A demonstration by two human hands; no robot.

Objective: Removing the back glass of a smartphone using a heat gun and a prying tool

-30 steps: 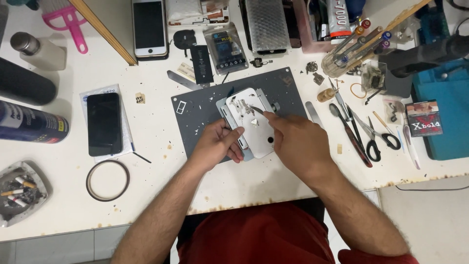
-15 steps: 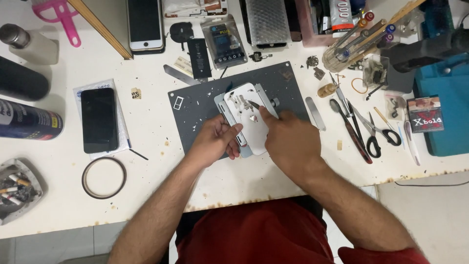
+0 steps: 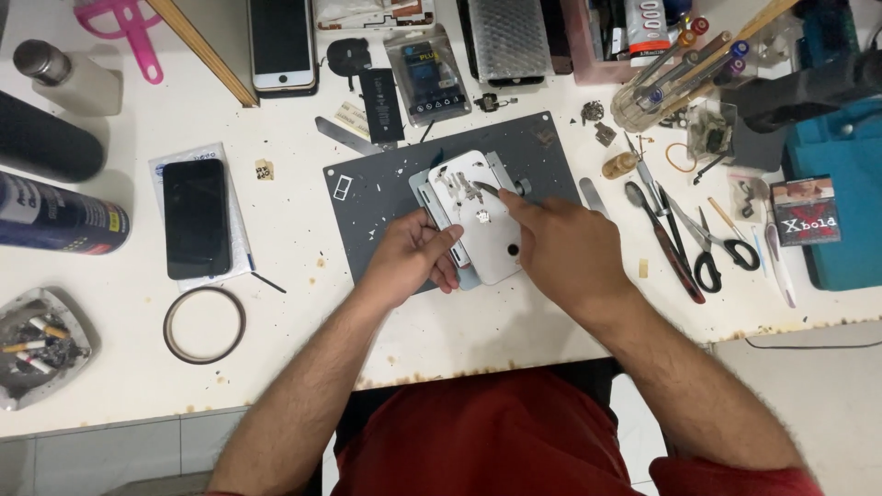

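Observation:
A white phone back shell lies face down in a grey metal holder on a dark grey work mat. My left hand grips the left edge of the holder and shell, fingers curled around it. My right hand rests on the right side of the shell, index finger stretched out and pressing near small metal parts in the shell's upper area. I cannot tell whether that hand holds a small tool.
On the white table: a black phone on a sheet at left, a tape ring, an ashtray, a dark can, a white phone at the back, and scissors, pliers and a teal box at right.
My right index finger has shifted slightly across the top of the shell. My left hand keeps its hold on the holder's left edge. The view has tilted a little.

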